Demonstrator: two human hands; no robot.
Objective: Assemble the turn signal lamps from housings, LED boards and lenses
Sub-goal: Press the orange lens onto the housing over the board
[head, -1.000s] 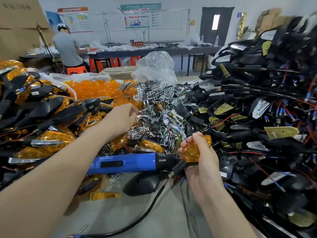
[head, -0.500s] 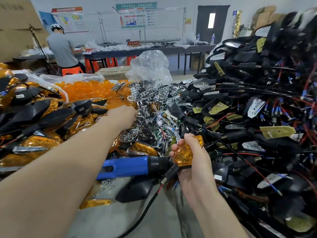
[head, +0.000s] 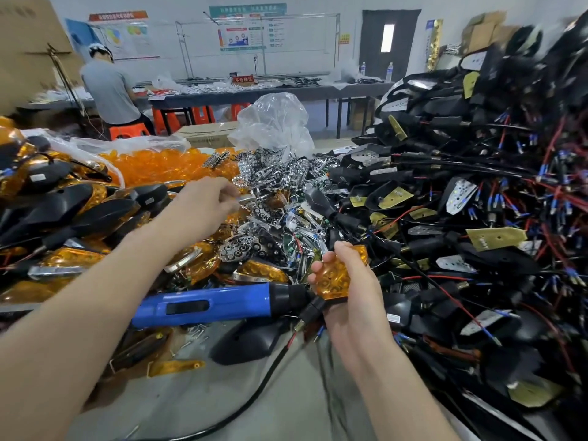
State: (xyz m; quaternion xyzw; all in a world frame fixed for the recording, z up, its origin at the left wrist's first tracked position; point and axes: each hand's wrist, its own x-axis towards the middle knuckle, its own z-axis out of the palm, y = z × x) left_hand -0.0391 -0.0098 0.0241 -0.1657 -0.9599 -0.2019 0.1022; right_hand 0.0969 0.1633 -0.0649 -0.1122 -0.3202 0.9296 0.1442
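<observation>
My right hand (head: 350, 291) grips a turn signal lamp with an amber lens (head: 337, 276) at the middle of the bench, its black stem pointing down left. My left hand (head: 206, 205) reaches into the heap of chrome reflector parts (head: 270, 186) and pinches a small shiny piece at its fingertips. Black housings with wires and LED boards (head: 461, 218) are piled high on the right. Loose amber lenses (head: 159, 163) fill a bag at the back left. Finished lamps (head: 63, 211) lie stacked on the left.
A blue electric screwdriver (head: 206, 307) lies across the bench under my arms, its black cable (head: 254, 396) trailing toward me. Small screws (head: 194, 332) are scattered beside it. A clear plastic bag (head: 273, 122) stands behind the chrome parts. Another person (head: 108, 87) works at a far table.
My left hand has moved a little further right into the chrome parts and now pinches a piece. My right hand keeps hold of the amber lamp in about the same place.
</observation>
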